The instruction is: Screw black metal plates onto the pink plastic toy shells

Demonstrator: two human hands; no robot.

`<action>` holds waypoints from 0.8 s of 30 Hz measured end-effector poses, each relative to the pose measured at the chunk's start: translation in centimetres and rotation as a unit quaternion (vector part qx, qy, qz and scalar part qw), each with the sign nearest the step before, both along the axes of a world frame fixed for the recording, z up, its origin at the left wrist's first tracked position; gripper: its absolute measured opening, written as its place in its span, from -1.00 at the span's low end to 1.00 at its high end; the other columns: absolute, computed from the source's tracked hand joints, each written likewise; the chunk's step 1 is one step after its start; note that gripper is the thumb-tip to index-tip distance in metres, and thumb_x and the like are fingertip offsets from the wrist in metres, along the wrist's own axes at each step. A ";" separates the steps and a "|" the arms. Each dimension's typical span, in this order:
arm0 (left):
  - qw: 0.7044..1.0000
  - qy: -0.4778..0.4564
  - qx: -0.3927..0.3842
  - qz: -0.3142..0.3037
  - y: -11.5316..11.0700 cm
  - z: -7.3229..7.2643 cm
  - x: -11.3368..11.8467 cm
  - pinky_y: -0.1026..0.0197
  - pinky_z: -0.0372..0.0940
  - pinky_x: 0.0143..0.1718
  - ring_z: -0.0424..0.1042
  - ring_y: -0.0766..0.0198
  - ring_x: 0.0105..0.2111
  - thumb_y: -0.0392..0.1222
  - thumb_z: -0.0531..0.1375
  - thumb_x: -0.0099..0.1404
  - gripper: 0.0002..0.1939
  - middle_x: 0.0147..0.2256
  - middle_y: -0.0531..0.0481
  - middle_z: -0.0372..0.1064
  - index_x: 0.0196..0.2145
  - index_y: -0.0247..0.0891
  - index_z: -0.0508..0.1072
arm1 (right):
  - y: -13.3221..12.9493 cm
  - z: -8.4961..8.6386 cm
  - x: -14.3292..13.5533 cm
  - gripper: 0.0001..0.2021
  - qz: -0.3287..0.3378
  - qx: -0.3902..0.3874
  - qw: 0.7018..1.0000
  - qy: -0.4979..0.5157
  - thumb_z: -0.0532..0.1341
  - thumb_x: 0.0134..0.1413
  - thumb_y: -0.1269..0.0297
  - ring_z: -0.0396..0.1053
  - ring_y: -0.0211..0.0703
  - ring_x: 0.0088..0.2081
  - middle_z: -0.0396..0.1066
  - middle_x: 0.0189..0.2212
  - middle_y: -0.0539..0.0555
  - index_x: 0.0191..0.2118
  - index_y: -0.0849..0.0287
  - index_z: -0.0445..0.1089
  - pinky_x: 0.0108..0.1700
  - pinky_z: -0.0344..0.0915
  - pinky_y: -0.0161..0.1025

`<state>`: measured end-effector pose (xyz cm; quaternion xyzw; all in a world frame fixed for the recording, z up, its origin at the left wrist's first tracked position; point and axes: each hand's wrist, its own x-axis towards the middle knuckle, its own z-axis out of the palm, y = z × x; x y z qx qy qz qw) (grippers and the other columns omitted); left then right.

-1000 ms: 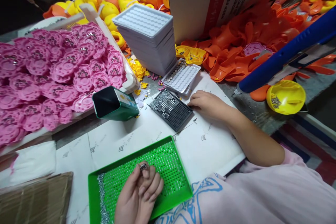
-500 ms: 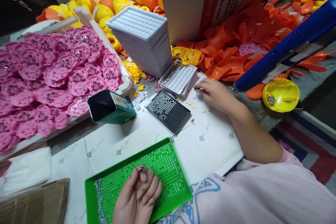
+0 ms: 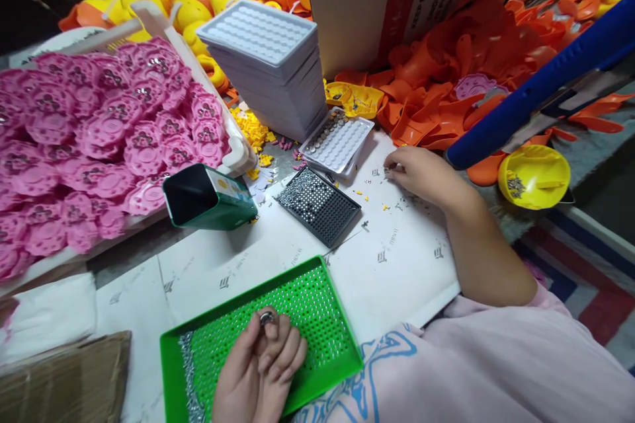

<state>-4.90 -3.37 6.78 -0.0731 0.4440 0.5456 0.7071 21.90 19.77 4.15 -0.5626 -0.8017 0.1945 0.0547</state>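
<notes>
My left hand [image 3: 262, 363] is closed over the green tray [image 3: 350, 350], with a small round metal part [image 3: 266, 318] pinched between thumb and forefinger. Small silvery pieces fill many of that tray's holes, and more lie heaped along its left side. On the right, my right hand [image 3: 414, 175] is low over the white sheet [image 3: 317, 277], its fingertips pinched together; a dark speck shows there, too small to name. Tiny metal and yellow bits lie beside those fingers. A black perforated tray [image 3: 342, 215], partly covered in silvery pieces, lies between the hands.
Stacked white moulded trays [image 3: 268, 73] rise at the back, beside a white tray [image 3: 347, 145] holding round metal parts. A dark green container [image 3: 213, 198], a crate of pink pieces [image 3: 109, 125], a yellow bowl [image 3: 540, 168], a blue tool [image 3: 536, 92] and orange parts [image 3: 436, 92] surround the work.
My right hand has shifted slightly right, away from the white tray of metal parts, still pinched. The left hand keeps its hold on the round metal part. The view has tilted slightly.
</notes>
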 end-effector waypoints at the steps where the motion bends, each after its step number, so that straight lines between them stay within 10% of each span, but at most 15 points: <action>1: 1.000 -0.001 0.004 -0.003 -0.1 -0.1 -0.1 0.35 0.10 -0.61 0.09 0.48 -0.66 -0.20 0.28 0.24 -0.77 -0.63 0.17 0.02 -0.48 -0.30 0.33 | 0.0 0.2 0.2 -0.81 -0.005 -0.004 1.000 -0.005 0.17 0.10 0.36 0.39 -0.06 -0.19 0.47 -0.18 0.19 -0.19 0.23 0.48 -0.18 0.24 -0.21; 24: 1.000 -0.002 0.019 -0.011 0.2 -0.1 0.2 0.36 0.11 -0.62 0.00 0.49 -0.68 -0.19 0.25 0.24 -0.78 -0.65 0.18 -0.05 -0.50 -0.30 0.36 | -1.4 1.0 0.4 -0.81 -0.031 -0.038 0.993 -0.103 0.13 -0.02 0.45 0.35 -0.11 -0.33 0.50 -0.28 0.16 -0.30 0.18 0.46 -0.38 0.10 -0.23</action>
